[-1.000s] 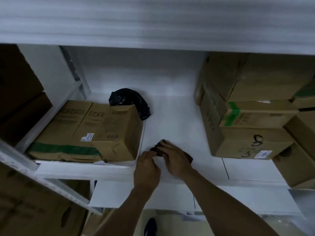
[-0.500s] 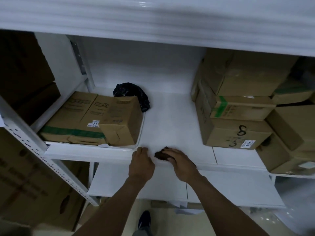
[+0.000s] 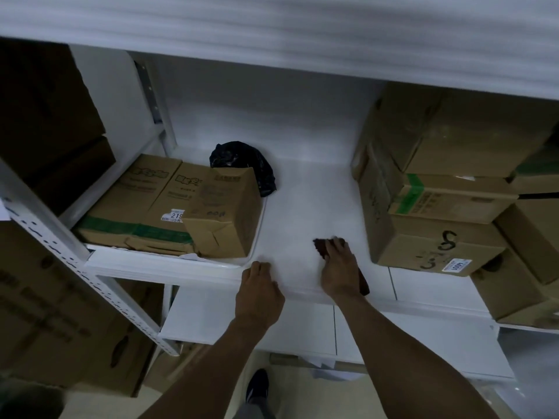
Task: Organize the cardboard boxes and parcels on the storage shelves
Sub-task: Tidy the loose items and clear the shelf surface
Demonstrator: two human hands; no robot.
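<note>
Left hand (image 3: 260,288), fingers relaxed, rests at the shelf (image 3: 302,207) edge; right hand (image 3: 340,273), fingers flat, presses a cloth (image 3: 320,248)

The bag (image 3: 242,164) lies behind the left box (image 3: 169,207) on the shelf (image 3: 302,207), stacked boxes (image 3: 438,192) at right.

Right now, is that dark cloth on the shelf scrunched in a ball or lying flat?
Lying flat. The right hand presses the dark cloth onto the white shelf; its ends poke out past the fingers and the wrist.
</note>
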